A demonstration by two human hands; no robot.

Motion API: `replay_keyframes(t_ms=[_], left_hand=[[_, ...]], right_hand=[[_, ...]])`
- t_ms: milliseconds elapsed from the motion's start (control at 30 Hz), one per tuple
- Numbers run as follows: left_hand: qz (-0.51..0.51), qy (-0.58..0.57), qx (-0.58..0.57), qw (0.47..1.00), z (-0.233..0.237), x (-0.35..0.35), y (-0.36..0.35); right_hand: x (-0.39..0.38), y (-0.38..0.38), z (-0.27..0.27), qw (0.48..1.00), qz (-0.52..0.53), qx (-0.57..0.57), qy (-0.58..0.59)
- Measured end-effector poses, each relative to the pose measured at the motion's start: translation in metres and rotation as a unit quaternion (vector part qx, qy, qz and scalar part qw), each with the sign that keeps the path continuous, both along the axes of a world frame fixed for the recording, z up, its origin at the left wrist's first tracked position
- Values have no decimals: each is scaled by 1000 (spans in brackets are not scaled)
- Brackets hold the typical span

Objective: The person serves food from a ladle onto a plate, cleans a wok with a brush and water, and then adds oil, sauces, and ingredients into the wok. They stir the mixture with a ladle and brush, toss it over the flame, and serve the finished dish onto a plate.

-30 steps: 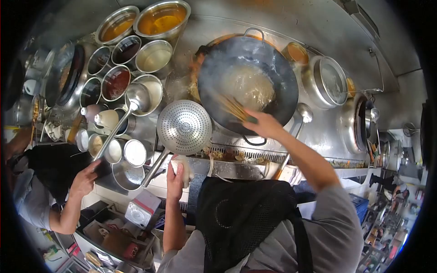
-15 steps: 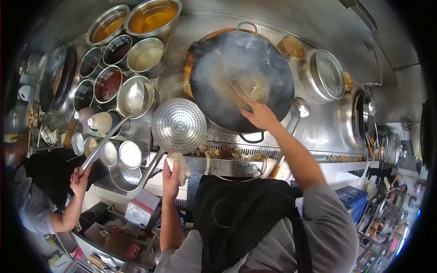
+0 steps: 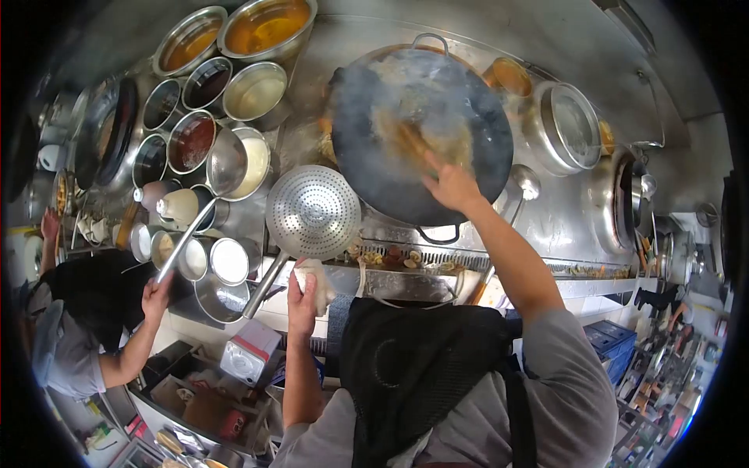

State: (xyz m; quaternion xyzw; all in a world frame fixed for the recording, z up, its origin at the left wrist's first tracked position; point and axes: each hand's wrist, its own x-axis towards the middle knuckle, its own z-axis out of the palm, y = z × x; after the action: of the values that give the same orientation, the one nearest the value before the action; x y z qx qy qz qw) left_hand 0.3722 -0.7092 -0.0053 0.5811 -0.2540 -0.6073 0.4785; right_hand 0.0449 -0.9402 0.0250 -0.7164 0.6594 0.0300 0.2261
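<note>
In a large black wok (image 3: 367, 156) with steam rising, my right hand (image 3: 452, 185) is closed round a bamboo brush (image 3: 409, 139), blurred by motion. The brush's bristles are in murky, light brown liquid (image 3: 452, 144) in the wok. My left hand (image 3: 303, 303) grips a folded white cloth (image 3: 317, 285) in front of the stove's edge. Just above that hand lies a large perforated skimmer (image 3: 314, 210), its handle slanting down to the left.
At the left, a co-worker's hand (image 3: 155, 299) holds a ladle (image 3: 187, 238) over metal pots of sauces (image 3: 192, 142). Two bowls of orange liquid (image 3: 267, 27) stand at the top. Right of the wok are a ladle (image 3: 526, 182) and a steel pot (image 3: 568, 129).
The brush and my right hand have shifted within the wok. The co-worker's ladle has tilted and moved at the sauce pot, showing pale contents. The whole view has shifted slightly.
</note>
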Motion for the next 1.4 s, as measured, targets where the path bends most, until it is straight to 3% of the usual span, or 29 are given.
replay_keyframes(t_ms=[67,133,200,300,367,433,500,533,600,667,700,733,767,800,833,900,967,1000,1033,1100,1200,1267,1333,1400], left_hand=[[-3,2,2,1000,0,-4,-4],[1,1,9,1000,2,-6,-4],[22,3,-12,1000,4,-7,-1],[31,-22,-31,999,-8,-4,7],[36,-22,-25,999,-5,-7,8],[36,-8,-8,999,6,-10,6],[21,-9,-16,1000,0,-12,5],[11,-7,-23,1000,-2,-12,3],[-2,-2,-26,1000,0,-15,-1],[-6,6,-14,1000,-2,-12,-1],[-6,4,-23,1000,0,-10,-1],[-6,-9,-14,1000,-3,-6,2],[-7,-14,-16,1000,-2,-3,4],[-7,-19,-19,1000,0,-2,5],[4,-9,-6,1000,10,-3,5],[4,-37,-2,999,12,2,11],[18,-48,-10,999,10,-1,11],[18,-45,-13,999,11,-5,8],[12,-40,-19,999,15,-8,2],[-6,-44,-21,999,14,-10,-1],[-22,-52,-12,998,12,-12,-3],[-22,-48,-11,999,9,-10,0],[-15,-45,-19,999,10,-9,-2],[-2,-38,-7,999,19,-12,-3]], right_hand=[[-23,30,29,994,81,69,24],[-56,47,65,967,114,121,193],[-114,24,36,947,24,75,310],[-100,-28,14,977,9,-4,211],[-43,-45,0,991,-51,11,120],[-10,-41,-43,994,-44,-98,5],[19,-21,-6,972,-141,115,-151],[15,-10,10,971,-146,110,-152],[-8,11,31,942,-71,258,-204],[-71,18,23,958,67,226,-161],[-97,14,50,951,101,263,-126],[-101,-2,104,915,14,398,-61],[-123,-20,118,929,40,368,28],[-126,-39,139,923,-2,373,91],[-120,-53,148,942,29,296,154],[-111,-78,81,963,183,61,187],[-56,-62,27,984,92,-3,151],[-41,-58,-36,984,26,-22,175],[-9,-24,-15,991,5,-51,128],[5,10,10,996,16,35,79],[-45,45,49,969,134,108,179],[-109,26,32,936,119,69,324],[-106,-20,62,953,47,27,297],[-95,-53,13,975,84,-24,202]])
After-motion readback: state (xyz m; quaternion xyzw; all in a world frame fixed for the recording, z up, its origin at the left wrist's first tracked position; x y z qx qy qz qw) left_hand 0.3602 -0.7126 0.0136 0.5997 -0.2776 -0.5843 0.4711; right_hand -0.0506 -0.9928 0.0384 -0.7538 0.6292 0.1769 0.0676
